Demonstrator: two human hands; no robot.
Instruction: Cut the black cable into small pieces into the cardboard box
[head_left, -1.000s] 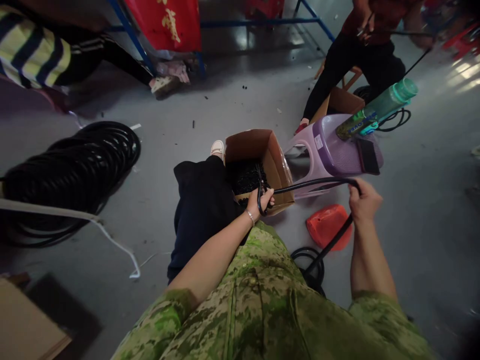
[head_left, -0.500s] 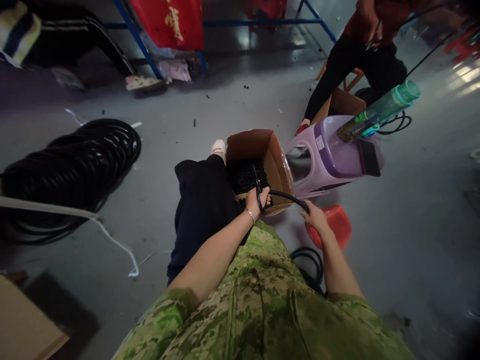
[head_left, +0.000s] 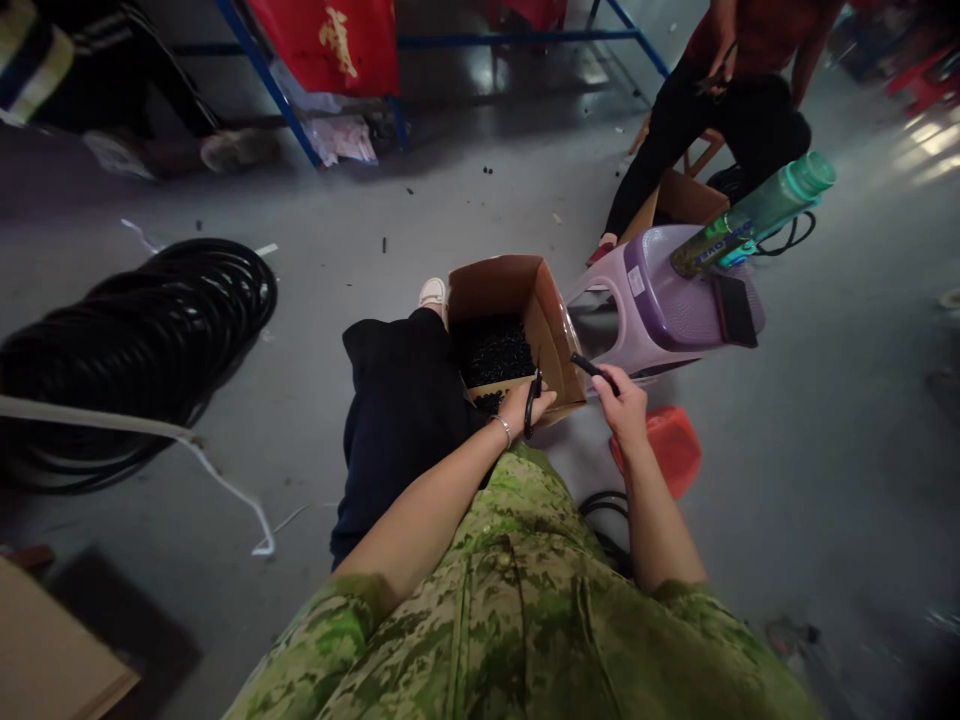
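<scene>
Two bare hands work close together over the near edge of a cardboard box (head_left: pixel 553 322).

1. Left hand (head_left: pixel 519 407): the fingers (head_left: pixel 543 399) are curled narrowly around the black handles of a pair of scissors (head_left: pixel 532 398). The grip is closed. The thumb side faces the box. A thin bracelet (head_left: pixel 501 429) sits at the wrist.
2. Scissors: the long axis runs almost straight away from the person, with the handles in the palm and the tip directed toward the box. Whether the blades are parted cannot be told.
3. Right hand (head_left: pixel 625 408): the fingers (head_left: pixel 613 384) are wrapped into a fist around a black hose end (head_left: pixel 587 365). Only a short length projects from the top of the fist.
4. Hose end: the long axis is diagonal, from the fist up and to the left. The free tip points at the right wall of the box and stands just beside it. The tip is near the scissors but apart from them.

Surroundings: the box holds small black pieces (head_left: pixel 495 350) and stands on the floor beside the person's dark trouser leg (head_left: pixel 405 410). A purple stool (head_left: pixel 667 300) lies tipped on its side to the right of the box, with a green bottle (head_left: pixel 754 215) resting on it. A red stool (head_left: pixel 675 450) lies just behind the right wrist. A loop of black hose (head_left: pixel 600 505) lies on the floor under the right forearm. A large hose coil (head_left: pixel 142 340) lies well apart to the left. Another seated person (head_left: pixel 720 110) is at the upper right.
</scene>
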